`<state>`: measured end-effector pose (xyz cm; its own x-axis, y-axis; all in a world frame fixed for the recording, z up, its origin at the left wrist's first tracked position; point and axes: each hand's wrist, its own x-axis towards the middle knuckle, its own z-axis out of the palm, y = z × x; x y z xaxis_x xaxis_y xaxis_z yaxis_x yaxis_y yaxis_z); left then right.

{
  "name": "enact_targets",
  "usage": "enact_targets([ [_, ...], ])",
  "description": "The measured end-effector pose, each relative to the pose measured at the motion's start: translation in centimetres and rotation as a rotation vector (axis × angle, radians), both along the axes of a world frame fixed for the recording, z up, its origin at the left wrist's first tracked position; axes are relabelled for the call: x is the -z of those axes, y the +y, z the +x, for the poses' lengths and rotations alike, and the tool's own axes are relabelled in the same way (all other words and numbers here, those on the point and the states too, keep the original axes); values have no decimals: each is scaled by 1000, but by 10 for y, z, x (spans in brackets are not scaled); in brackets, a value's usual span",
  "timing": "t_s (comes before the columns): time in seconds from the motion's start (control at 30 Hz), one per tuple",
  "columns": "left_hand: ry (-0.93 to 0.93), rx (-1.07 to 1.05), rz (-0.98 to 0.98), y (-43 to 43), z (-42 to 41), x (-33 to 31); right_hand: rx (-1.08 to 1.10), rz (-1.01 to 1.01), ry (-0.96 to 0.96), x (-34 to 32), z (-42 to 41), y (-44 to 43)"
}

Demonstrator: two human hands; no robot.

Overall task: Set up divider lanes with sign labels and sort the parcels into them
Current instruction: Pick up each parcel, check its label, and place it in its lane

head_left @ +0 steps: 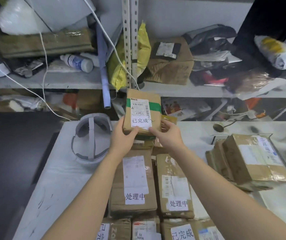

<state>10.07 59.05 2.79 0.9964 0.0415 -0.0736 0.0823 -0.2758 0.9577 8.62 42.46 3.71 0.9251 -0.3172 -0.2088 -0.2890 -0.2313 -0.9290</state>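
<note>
Two bare forearms, smooth from elbow to wrist, with bare left hand [123, 136] and right hand [169, 134].

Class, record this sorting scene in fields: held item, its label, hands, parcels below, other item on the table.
Held item: brown parcel with green tape
Its label: 已完成
Hands: left hand and right hand grip its lower end
Parcels below: left 处理中 parcel and right 处理中 parcel, lying side by side
Other item: white headset on the table, left of the parcels
</note>
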Motion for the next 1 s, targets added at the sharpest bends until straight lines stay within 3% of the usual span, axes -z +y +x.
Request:
enact_targets([
  [0.27, -122, 43, -7, -93, -58, -49, 28, 9, -136, -53, -78, -100],
  [0.6, -239, 145, 69, -285, -182, -97, 101, 12, -245, -94, -227, -294],
  [1.0, -164, 271, 18, -498, -247, -93, 183, 29, -228, -86, -303, -505],
])
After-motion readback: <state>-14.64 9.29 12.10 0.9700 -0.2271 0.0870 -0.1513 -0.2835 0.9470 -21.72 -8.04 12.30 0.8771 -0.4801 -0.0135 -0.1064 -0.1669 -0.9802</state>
